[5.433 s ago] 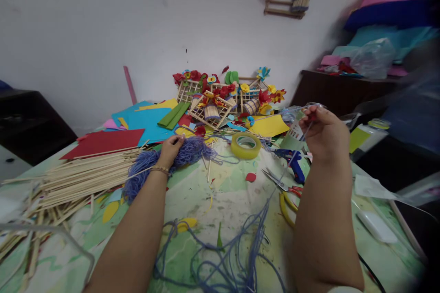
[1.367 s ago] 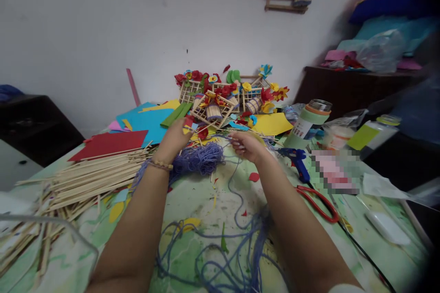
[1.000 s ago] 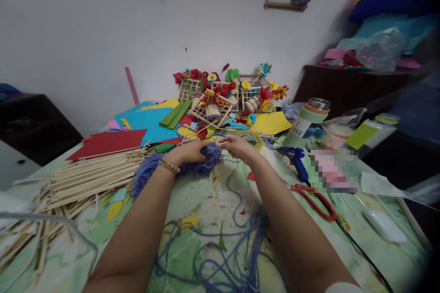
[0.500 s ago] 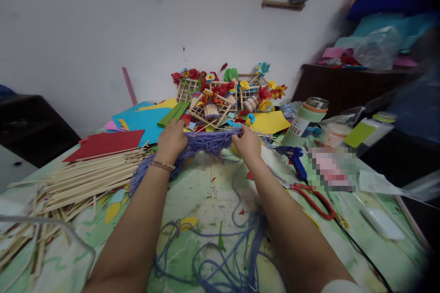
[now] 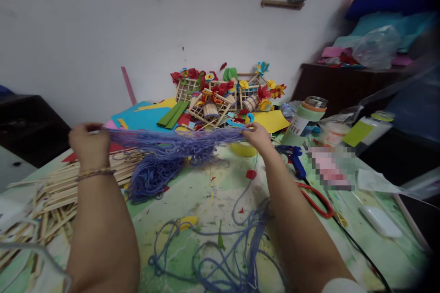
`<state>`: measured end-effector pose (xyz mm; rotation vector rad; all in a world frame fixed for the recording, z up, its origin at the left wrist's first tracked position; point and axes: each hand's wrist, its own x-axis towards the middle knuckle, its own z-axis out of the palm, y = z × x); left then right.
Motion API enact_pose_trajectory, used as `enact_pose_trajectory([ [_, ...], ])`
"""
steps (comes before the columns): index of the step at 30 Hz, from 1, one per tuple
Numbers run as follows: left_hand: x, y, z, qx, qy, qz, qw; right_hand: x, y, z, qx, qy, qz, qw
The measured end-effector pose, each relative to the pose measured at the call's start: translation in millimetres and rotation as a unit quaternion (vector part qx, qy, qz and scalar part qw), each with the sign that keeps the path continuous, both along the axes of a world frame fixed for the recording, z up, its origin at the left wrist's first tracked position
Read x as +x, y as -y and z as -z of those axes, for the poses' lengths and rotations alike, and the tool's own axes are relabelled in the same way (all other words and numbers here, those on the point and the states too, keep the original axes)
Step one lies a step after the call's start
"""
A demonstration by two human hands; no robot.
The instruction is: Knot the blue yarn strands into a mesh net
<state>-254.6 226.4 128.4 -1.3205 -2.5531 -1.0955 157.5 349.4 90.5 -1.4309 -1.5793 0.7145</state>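
Observation:
A bundle of purple-blue yarn [image 5: 178, 143] is stretched in the air between both hands. My left hand [image 5: 91, 144], with a braided bracelet at the wrist, grips its left end above the wooden sticks. At the other end, my right hand [image 5: 256, 136] pinches the yarn near a yellow roll of tape or ring [image 5: 243, 149]. Below the stretched strands lies a thick yarn heap [image 5: 154, 176]. Loose loops of yarn [image 5: 223, 256] spread over the near part of the table, and one strand runs up toward my right hand.
Wooden sticks [image 5: 62, 192] lie left. Stick lattices with paper flowers [image 5: 211, 100] stand by the wall, near blue paper [image 5: 137, 119]. On the right are a green bottle [image 5: 300, 121], a blue glue gun [image 5: 294, 160], red-handled scissors [image 5: 318, 201] and a white object [image 5: 380, 222].
My left hand has moved far to the left with its end of the yarn, and my right hand slightly right. The yarn between them is now spread much wider.

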Motion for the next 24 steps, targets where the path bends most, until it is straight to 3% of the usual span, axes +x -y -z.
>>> enact_pose_trajectory([
  [3,28,-20,-11.2,-0.060,-0.018,0.035,0.997,-12,12,-6.7,-0.059,-0.037,-0.124,0.990],
  [6,80,-39,-16.0,-0.079,-0.041,0.183,0.979,-17,26,-20.3,-0.107,-0.109,-0.225,0.962],
  [9,138,-51,-4.2,-0.092,-0.045,0.332,0.938,-13,33,-32.0,-0.104,-0.138,-0.231,0.957],
  [12,180,-59,22.7,-0.144,-0.032,0.455,0.878,-11,31,-31.2,-0.097,-0.120,-0.209,0.966],
  [14,194,-64,40.9,-0.159,-0.042,0.468,0.868,-14,26,-22.6,-0.088,-0.063,-0.183,0.977],
  [17,194,-69,54.6,-0.137,-0.062,0.445,0.883,-24,20,-3.3,-0.070,0.068,-0.132,0.986],
  [21,173,-72,42.1,-0.063,-0.069,0.411,0.907,-38,14,16.4,-0.061,0.119,-0.103,0.986],
  [24,141,-70,24.9,0.020,-0.037,0.327,0.944,-34,7,17.4,-0.036,0.101,-0.067,0.992],
])
